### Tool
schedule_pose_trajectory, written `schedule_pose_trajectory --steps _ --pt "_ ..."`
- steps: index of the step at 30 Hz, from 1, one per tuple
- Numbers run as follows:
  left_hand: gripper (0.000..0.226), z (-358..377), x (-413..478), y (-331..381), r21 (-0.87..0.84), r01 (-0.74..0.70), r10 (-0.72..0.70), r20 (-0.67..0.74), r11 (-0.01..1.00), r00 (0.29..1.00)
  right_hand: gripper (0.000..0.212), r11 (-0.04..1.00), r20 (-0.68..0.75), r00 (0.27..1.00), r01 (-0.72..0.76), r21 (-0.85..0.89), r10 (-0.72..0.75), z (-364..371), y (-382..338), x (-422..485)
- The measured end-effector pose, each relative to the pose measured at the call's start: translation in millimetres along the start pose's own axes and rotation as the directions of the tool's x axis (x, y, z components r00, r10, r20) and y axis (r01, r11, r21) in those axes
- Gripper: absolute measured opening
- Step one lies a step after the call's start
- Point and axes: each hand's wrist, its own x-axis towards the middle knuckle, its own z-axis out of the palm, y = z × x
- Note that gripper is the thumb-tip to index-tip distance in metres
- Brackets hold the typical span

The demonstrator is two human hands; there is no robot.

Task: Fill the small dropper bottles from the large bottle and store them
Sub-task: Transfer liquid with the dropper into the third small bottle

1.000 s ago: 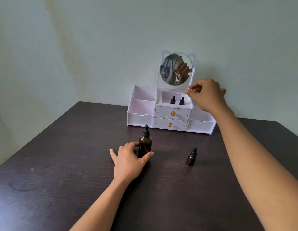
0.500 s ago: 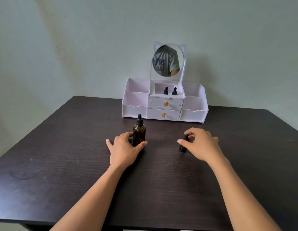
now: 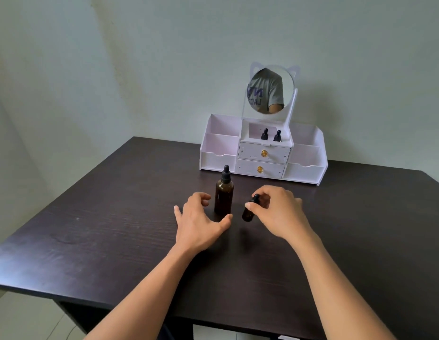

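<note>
Small dropper bottle [image 3: 249,211] tilted, pinched at cap by right hand [image 3: 278,212], just right of large bottle [image 3: 224,193] upright on surface [image 3: 115,229]. Left hand [image 3: 199,222] open, cupped beside large bottle, no grip. Advice: steady base, unscrew cap upright, avoid spills.

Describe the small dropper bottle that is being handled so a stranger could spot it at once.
Start at the white organizer with the cat-ear mirror at the back of the dark table. In front of it stands the large bottle; just right of that, the right hand pinches the small dropper bottle. It is shorter, tilted, and out on the table, unlike the two stored bottles.
</note>
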Motion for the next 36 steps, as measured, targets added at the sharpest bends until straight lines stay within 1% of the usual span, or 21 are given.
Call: schedule_pose_trajectory --steps 3,8,12,15,21,27,29,30,32,34,36 --pt "0.053 -4.9 -9.4 -3.9 0.063 -0.043 0.040 0.049 0.997 0.998 0.022 0.998 0.030 0.998 0.063 0.003 -0.063 11.7 -22.8 -2.9" --pt "0.050 -6.7 -12.1 -8.8 0.072 -0.060 0.054 0.070 0.996 0.996 0.030 0.992 0.077 0.990 0.120 -0.024 -0.118 28.5 -46.6 -8.4" --pt "0.047 -6.9 -8.7 -13.3 0.112 -0.061 0.055 0.055 0.992 0.997 0.033 0.993 0.086 0.990 0.117 -0.029 -0.114 34.7 -54.5 -6.9" --pt "0.044 -7.5 -7.8 -12.5 0.154 -0.080 0.068 0.083 0.985 0.994 0.035 0.994 0.096 0.990 0.104 -0.033 -0.100 38.2 -53.8 -5.7" --pt "0.039 -9.1 -7.1 -11.3 0.195 -0.107 0.085 0.119 0.975 0.989 0.031 0.994 0.092 0.990 0.108 -0.015 -0.106 40.9 -52.8 -6.4" --pt "0.035 -9.4 -7.8 -9.8 0.205 -0.114 0.085 0.142 0.972 0.986 0.021 0.991 0.156 0.979 0.125 0.041 -0.130 39.1 -51.3 -4.2" --pt "0.033 -9.7 -8.0 -8.9 0.203 -0.116 0.086 0.149 0.972 0.985 0.018 0.989 0.209 0.967 0.133 0.059 -0.143 37.6 -50.9 -2.5" --pt "0.033 -9.9 -8.0 -9.6 0.204 -0.113 0.083 0.151 0.972 0.985 0.021 0.987 0.239 0.959 0.139 0.084 -0.156 37.9 -50.1 -1.8" --pt "0.034 -9.3 -8.2 -11.5 0.210 -0.106 0.075 0.149 0.972 0.986 0.034 0.976 0.256 0.950 0.135 0.173 -0.177 38.2 -46.6 -1.6" --pt "0.038 -8.9 -8.5 -13.2 0.218 -0.103 0.072 0.148 0.970 0.986 0.043 0.959 0.223 0.960 0.110 0.262 -0.171 36.8 -45.4 -2.2" --pt "0.043 -8.5 -8.1 -12.8 0.228 -0.110 0.077 0.147 0.967 0.986 0.042 0.947 0.159 0.977 0.087 0.308 -0.142 33.6 -45.8 -2.3"
